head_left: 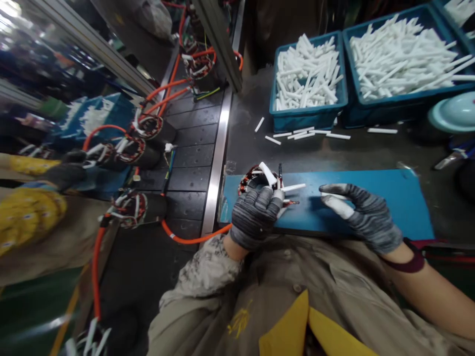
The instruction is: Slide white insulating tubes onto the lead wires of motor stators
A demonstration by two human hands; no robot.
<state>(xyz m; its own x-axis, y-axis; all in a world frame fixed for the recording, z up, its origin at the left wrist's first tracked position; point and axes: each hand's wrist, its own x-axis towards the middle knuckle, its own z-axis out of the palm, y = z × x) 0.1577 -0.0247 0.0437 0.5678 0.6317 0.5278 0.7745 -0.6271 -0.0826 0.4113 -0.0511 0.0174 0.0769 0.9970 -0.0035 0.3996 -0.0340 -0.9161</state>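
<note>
My left hand [257, 215], in a grey striped glove with pale fingertips, is closed at the near side of a wound motor stator [245, 182]. Its thumb and finger pinch a stator lead wire; the exact grip is partly hidden. A white sleeve [295, 187] sticks out to the right by the thumb, and a thicker white sleeve [267, 174] stands up from the windings. Apart from the stator, to the right, my right hand [365, 212] pinches a short white sleeve tube [334, 196] between thumb and fingers. Both hands are over a blue board [393, 198].
Blue bins [308, 118] full of white sleeves stand behind the board, with several loose sleeves [304, 134] before them. At left, a metal rail [217, 168] borders a conveyor [191, 170] carrying stators with an orange cable [196, 240]. A co-worker's gloved hand [67, 170] works beyond it.
</note>
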